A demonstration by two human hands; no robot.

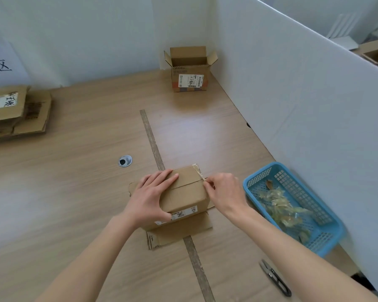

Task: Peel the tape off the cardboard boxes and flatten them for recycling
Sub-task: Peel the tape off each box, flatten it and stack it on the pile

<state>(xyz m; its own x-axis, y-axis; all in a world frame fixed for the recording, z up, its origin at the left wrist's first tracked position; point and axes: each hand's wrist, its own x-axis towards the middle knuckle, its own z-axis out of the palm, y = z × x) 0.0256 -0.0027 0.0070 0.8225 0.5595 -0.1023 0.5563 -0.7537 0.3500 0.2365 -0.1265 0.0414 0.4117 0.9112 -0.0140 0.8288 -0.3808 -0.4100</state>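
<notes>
A small brown cardboard box (184,194) stands upside down near the table's front, its flaps spread flat beneath it. My left hand (152,196) grips its left side, fingers laid over the top and thumb on the near face. At the box's right top edge, my right hand (224,192) pinches the end of a strip of clear tape (199,172) that runs across the top. Part of the tape is lifted at the far right corner.
An open cardboard box (190,70) stands at the back by the white partition (292,105). Flattened boxes (13,112) are stacked at the far left. A blue basket (292,205) with peeled tape sits to the right. Black snips (275,277) lie near the front edge.
</notes>
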